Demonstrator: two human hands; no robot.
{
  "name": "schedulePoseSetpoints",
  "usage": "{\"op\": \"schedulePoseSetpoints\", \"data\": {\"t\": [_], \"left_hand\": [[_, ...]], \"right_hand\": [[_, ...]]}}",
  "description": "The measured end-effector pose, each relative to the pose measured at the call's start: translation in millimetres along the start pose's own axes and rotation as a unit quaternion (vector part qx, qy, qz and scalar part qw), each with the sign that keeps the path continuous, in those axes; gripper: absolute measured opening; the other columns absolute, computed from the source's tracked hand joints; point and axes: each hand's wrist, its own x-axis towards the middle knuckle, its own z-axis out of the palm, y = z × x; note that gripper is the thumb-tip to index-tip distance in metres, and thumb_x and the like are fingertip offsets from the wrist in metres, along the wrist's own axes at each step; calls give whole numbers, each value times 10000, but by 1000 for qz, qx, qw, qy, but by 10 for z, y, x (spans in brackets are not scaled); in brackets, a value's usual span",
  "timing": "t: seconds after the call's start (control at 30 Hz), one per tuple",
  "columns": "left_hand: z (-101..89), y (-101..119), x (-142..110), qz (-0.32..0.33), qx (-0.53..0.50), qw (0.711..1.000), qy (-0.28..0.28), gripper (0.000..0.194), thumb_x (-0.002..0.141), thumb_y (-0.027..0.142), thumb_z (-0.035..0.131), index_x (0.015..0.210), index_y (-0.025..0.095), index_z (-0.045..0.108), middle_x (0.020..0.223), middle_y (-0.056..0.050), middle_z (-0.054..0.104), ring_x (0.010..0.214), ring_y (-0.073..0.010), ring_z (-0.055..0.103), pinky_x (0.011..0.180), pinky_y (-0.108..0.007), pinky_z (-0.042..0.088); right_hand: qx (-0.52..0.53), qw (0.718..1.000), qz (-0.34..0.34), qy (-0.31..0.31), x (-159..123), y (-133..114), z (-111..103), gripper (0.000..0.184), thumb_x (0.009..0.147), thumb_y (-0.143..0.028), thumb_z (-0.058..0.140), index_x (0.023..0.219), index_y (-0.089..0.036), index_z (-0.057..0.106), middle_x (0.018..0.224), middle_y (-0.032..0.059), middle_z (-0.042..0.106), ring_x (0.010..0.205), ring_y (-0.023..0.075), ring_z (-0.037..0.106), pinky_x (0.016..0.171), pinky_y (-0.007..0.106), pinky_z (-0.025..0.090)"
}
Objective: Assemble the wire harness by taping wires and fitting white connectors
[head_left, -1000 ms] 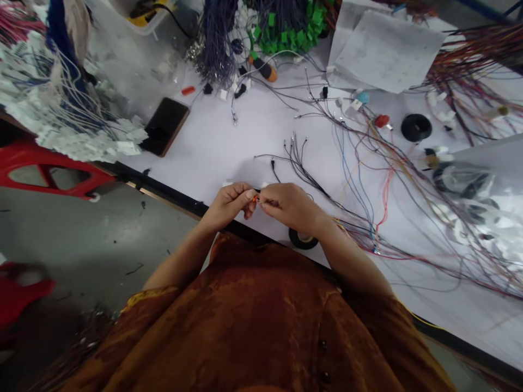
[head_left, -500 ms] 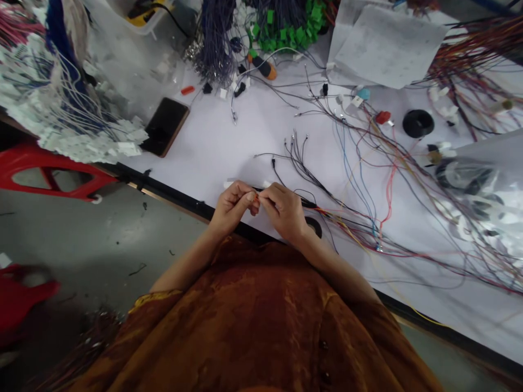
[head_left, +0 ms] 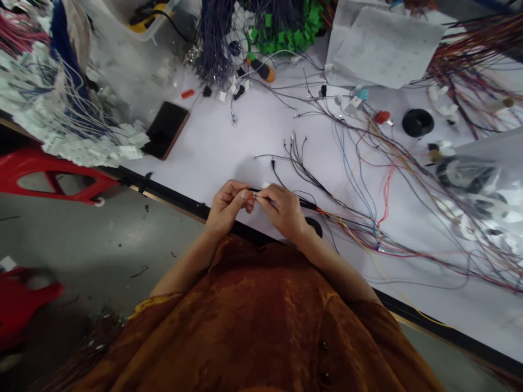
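Note:
At the table's near edge, my left hand (head_left: pixel 227 208) pinches a small orange connector (head_left: pixel 250 194) between thumb and fingers. Close on its right, my right hand (head_left: pixel 283 211) grips a thin wire (head_left: pixel 255 196), whose end points at the connector. Whether the wire's tip sits inside the connector is too small to tell. Past my right hand runs a wiring harness (head_left: pixel 347 226) of black, red and yellow wires. Several loose black wire ends (head_left: pixel 300 158) fan out just beyond my fingers. A black tape roll (head_left: pixel 314 226) lies partly hidden beside my right wrist.
A phone (head_left: pixel 166 130) and a bundle of white-connector wires (head_left: pixel 90 125) lie on the left. Farther back are a screwdriver (head_left: pixel 263 71), green connectors (head_left: pixel 286 35) and paper sheets (head_left: pixel 388 46). Another black roll (head_left: pixel 417 123) lies right. A red stool (head_left: pixel 53 171) stands by the table.
My left hand has shifted slightly left, widening the gap between my fingertips. The orange connector and a short stretch of wire now show between them.

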Motion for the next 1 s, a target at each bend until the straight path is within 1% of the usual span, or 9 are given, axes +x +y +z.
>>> {"op": "schedulePoseSetpoints", "data": {"t": [0.13, 0.27, 0.37, 0.47, 0.6, 0.67, 0.77, 0.87, 1.0], "left_hand": [[-41, -38, 26, -109, -83, 990, 26, 286, 783, 380, 789, 918, 137, 718, 667, -1, 627, 571, -64, 582, 561, -168, 503], [-73, -49, 92, -106, -136, 981, 94, 178, 809, 302, 767, 857, 136, 725, 691, -6, 645, 611, -58, 602, 568, -144, 507], [-73, -56, 167, -87, -171, 968, 163, 106, 870, 237, 692, 810, 150, 705, 779, -11, 690, 659, -57, 636, 584, -133, 521], [-60, -86, 234, -83, -198, 959, 186, 167, 930, 200, 598, 807, 142, 693, 853, -22, 717, 667, -49, 650, 600, -122, 540], [-47, -105, 284, -94, -215, 952, 194, 200, 962, 212, 552, 837, 145, 693, 842, -28, 732, 698, -56, 687, 698, -125, 582], [-47, -90, 293, -94, -200, 956, 195, 179, 947, 219, 578, 831, 141, 690, 838, -35, 740, 697, -66, 699, 689, -127, 587], [-54, -59, 295, -74, -160, 967, 183, 139, 885, 252, 672, 815, 131, 683, 814, -44, 744, 684, -85, 708, 658, -147, 590], [-69, -53, 305, -29, -108, 981, 158, 198, 801, 326, 767, 833, 147, 687, 821, -46, 748, 686, -107, 713, 602, -165, 575], [-94, -61, 343, 45, -24, 991, 124, 245, 796, 400, 764, 853, 169, 705, 894, -51, 752, 621, -76, 664, 494, -147, 476]], "right_hand": [[-95, 995, -26, -16, 68, -13, 46, 274, 1009, -266, 442, 847, -190, 649, 807, 46, 626, 758, 156, 563, 728, 289, 408], [-139, 990, -14, 17, -7, -1, -134, 242, 1005, -275, 455, 968, -185, 675, 900, 70, 674, 896, 197, 592, 841, 335, 417], [-151, 983, 95, 40, -328, 53, -463, 212, 984, -276, 474, 934, -189, 661, 910, 67, 657, 853, 187, 597, 779, 317, 431], [-215, 946, 239, -40, -762, 130, -725, 149, 925, -307, 552, 926, -182, 632, 923, 78, 652, 779, 199, 596, 670, 314, 406], [-249, 919, 294, -88, -1032, 157, -757, 149, 837, -264, 588, 959, -178, 585, 1012, 113, 648, 865, 247, 599, 697, 337, 408], [-188, 931, 305, -68, -922, 112, -706, 192, 784, -256, 611, 956, -198, 549, 934, 65, 643, 803, 214, 586, 687, 321, 410], [13, 950, 311, -22, -517, 14, -643, 258, 775, -319, 621, 974, -214, 496, 781, -8, 599, 682, 154, 545, 636, 283, 419], [215, 935, 283, 12, -36, -37, -583, 304, 847, -388, 554, 1099, -226, 502, 796, -17, 581, 657, 119, 522, 575, 238, 427], [282, 911, 301, -1, 389, -6, -461, 351, 865, -395, 545, 1201, -295, 544, 870, -15, 549, 605, 85, 466, 455, 172, 358]]}}
